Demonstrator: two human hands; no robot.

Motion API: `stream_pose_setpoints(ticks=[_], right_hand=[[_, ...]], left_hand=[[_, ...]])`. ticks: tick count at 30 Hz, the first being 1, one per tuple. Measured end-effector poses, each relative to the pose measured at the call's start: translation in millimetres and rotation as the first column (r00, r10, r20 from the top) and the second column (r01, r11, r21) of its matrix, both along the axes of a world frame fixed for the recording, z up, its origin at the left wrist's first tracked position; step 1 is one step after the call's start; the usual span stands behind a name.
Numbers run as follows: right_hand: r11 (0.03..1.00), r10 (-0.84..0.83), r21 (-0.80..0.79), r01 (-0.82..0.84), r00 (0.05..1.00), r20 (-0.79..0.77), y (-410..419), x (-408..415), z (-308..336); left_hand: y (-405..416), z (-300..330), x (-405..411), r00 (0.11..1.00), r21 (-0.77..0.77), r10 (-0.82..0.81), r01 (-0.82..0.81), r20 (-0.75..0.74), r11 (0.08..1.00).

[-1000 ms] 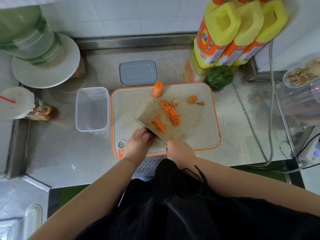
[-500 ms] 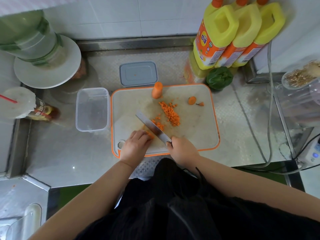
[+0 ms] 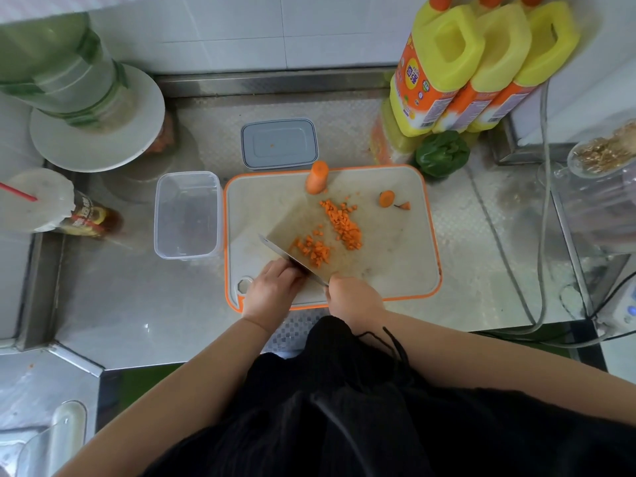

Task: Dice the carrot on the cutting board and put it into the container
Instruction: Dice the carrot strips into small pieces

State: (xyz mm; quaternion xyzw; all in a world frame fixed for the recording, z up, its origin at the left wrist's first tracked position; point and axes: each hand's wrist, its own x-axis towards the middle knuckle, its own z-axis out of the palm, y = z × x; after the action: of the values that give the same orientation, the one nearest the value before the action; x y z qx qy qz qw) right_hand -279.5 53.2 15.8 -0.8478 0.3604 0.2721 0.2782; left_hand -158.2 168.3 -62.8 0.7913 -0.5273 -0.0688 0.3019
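Observation:
A white cutting board (image 3: 395, 256) with an orange rim lies on the steel counter. On it are a long heap of diced carrot (image 3: 344, 225) and a smaller heap (image 3: 315, 251) beside the knife blade (image 3: 282, 253). My right hand (image 3: 351, 297) grips the knife handle at the board's near edge. Left of the blade, my left hand (image 3: 272, 290) has its fingers curled down against it, holding a carrot piece that is mostly hidden. An uncut carrot stump (image 3: 317, 177) stands at the board's far edge. The clear container (image 3: 158, 215) stands empty left of the board.
The container's grey lid (image 3: 278, 144) lies behind the board. Two carrot end scraps (image 3: 387, 198) sit at the board's far right. Yellow bottles (image 3: 447, 63) and a green pepper (image 3: 442, 153) stand at the back right. A plate with a bottle (image 3: 96, 118) is at the back left, cables (image 3: 542, 235) at the right.
The knife rose and tilted, then came down again close to my left fingertips. The small heap of dice by the blade has grown. Both hands stay at the board's near edge.

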Motion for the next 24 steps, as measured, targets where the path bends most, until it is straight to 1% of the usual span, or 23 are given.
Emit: stream_pose_setpoints(ticks=[2,5,7,10,14,16,20,24], right_hand=[[0.998,-0.055,0.036,0.054,0.998,0.027,-4,4,1],[0.978,-0.189,0.107,0.180,0.979,0.079,-13,4,3],[0.973,-0.215,0.110,0.205,0.972,0.095,-18,-1,6],[0.987,-0.145,0.081,0.137,0.985,0.097,-19,-9,12],[0.999,0.006,0.050,-0.010,0.997,0.076,-10,-12,16],[0.997,0.052,0.048,-0.055,0.997,0.053,-6,-11,17],[0.997,0.057,0.046,-0.056,0.998,-0.009,-4,-3,16],[0.999,0.042,0.006,-0.042,0.999,-0.023,4,6,6]], left_hand=[[0,0,1,1.000,0.002,-0.022,0.022,0.011,1.000],[0,3,1,0.998,-0.015,-0.038,0.039,0.049,0.999],[1,8,1,0.998,-0.032,-0.012,0.014,0.061,0.999],[5,13,0,0.998,-0.032,0.016,-0.014,0.054,0.999],[6,8,1,0.997,-0.004,-0.007,0.007,0.072,1.000],[7,3,0,0.998,0.005,-0.011,0.011,0.069,1.000],[8,-4,1,1.000,0.007,-0.007,0.007,0.020,1.000],[8,-2,1,1.000,-0.001,-0.005,0.005,0.003,1.000]])
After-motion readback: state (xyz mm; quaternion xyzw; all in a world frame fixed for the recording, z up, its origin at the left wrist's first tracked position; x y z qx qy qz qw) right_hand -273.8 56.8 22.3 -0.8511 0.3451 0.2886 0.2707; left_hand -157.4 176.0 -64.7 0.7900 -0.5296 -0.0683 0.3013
